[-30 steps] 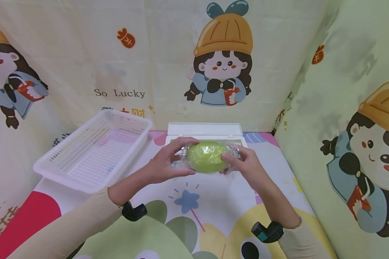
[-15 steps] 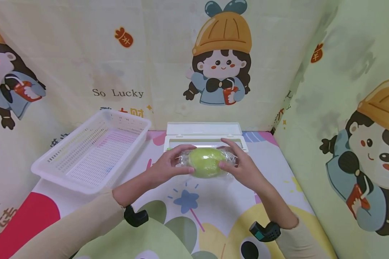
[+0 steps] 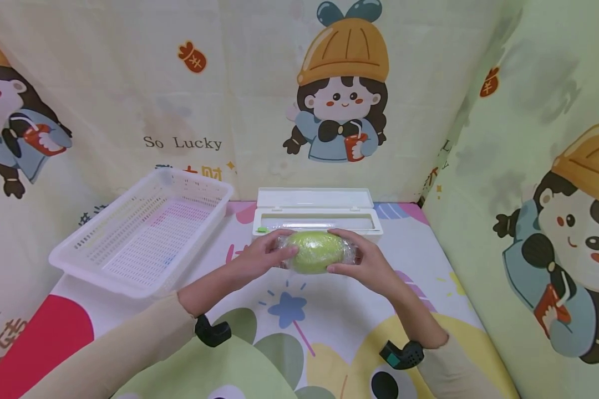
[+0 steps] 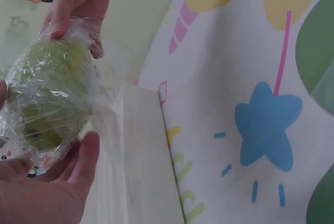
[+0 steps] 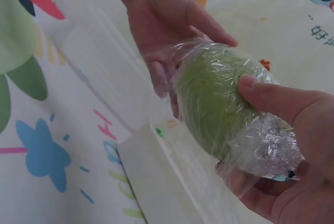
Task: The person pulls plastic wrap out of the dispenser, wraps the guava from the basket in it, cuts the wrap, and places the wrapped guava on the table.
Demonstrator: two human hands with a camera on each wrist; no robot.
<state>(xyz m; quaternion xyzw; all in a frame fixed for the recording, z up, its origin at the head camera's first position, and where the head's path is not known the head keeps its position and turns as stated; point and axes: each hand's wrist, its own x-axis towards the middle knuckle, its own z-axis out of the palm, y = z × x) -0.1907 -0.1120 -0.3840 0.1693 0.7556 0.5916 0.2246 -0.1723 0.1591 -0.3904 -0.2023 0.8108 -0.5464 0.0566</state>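
Observation:
Both hands hold a green oval fruit point(image 3: 314, 252) wrapped in clear cling film point(image 5: 266, 145), in front of the chest above the table. My left hand point(image 3: 259, 257) grips its left end, thumb on the near side and fingers behind. On the right end, my right hand point(image 3: 366, 263) has its thumb below and index finger along the top. Crumpled film bunches at both ends of the fruit, as both wrist views show. Just behind the hands stands a white cling film dispenser box point(image 3: 369, 226) with its lid point(image 3: 314, 198) raised and a small green slider point(image 3: 262, 229) at its left.
A white perforated plastic basket point(image 3: 105, 280) stands on the left of the table. The cartoon-printed tablecloth point(image 3: 339, 305) spreads in front of the hands. Printed cloth walls point(image 3: 254, 83) close off the back and the right side.
The hands have lowered the wrapped fruit slightly toward me, uncovering more of the dispenser. Both hands have shifted their grip, and the right index finger has come down onto the fruit.

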